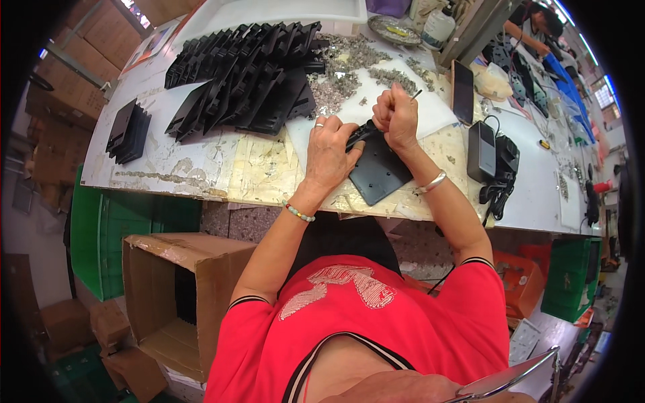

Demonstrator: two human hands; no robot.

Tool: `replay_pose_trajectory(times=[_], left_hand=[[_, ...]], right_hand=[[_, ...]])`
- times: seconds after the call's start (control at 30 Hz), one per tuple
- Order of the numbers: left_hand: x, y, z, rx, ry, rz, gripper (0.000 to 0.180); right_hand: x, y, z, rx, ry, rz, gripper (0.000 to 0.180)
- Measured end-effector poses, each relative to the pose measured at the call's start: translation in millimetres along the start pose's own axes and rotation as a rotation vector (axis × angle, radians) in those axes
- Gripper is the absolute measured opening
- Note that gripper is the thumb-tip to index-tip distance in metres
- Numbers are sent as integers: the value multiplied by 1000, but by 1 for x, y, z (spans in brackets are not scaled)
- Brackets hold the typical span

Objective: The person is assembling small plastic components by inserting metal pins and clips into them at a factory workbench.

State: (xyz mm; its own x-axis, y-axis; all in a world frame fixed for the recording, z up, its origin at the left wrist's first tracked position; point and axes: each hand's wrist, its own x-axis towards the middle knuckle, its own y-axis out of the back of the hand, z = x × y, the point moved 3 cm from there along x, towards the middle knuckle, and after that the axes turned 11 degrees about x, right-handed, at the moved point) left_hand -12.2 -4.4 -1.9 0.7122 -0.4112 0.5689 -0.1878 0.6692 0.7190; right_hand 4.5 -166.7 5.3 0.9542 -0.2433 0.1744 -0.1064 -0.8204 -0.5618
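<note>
Gripping a panel (380,176), the left hand (329,151) sits beside the right hand (396,119), which clasps a thin rod (417,94); black parts (245,84) lie on the worktop (259,168) at ten o'clock.

see a flat black plastic piece (381,174), with tiny dark spots, sitting crooked on the bench (259,176), held by the left hand (329,151). see a thin dark stick (418,94) poking from the right hand (396,117).

panel (381,176): on the table (242,168), under left hand (329,152) and right hand (397,118)
stacked parts (242,87): all left of the grip
metal bits (346,57): just behind it
phone (462,94): back right of it
</note>
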Motion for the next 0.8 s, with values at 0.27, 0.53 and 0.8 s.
replay_pose_trajectory(times=[0.27,0.53,0.8], left_hand=[[4,-1,2,-11,-35,41,28],[-7,6,-1,-53,-10,298,32],[-24,34,0,-517,327,363,72]], right_hand=[[18,29,-36,-465,-132,81,52],[5,2,-40,-1029,-320,-616,30],[2,12,-24,-435,-350,-338,16]])
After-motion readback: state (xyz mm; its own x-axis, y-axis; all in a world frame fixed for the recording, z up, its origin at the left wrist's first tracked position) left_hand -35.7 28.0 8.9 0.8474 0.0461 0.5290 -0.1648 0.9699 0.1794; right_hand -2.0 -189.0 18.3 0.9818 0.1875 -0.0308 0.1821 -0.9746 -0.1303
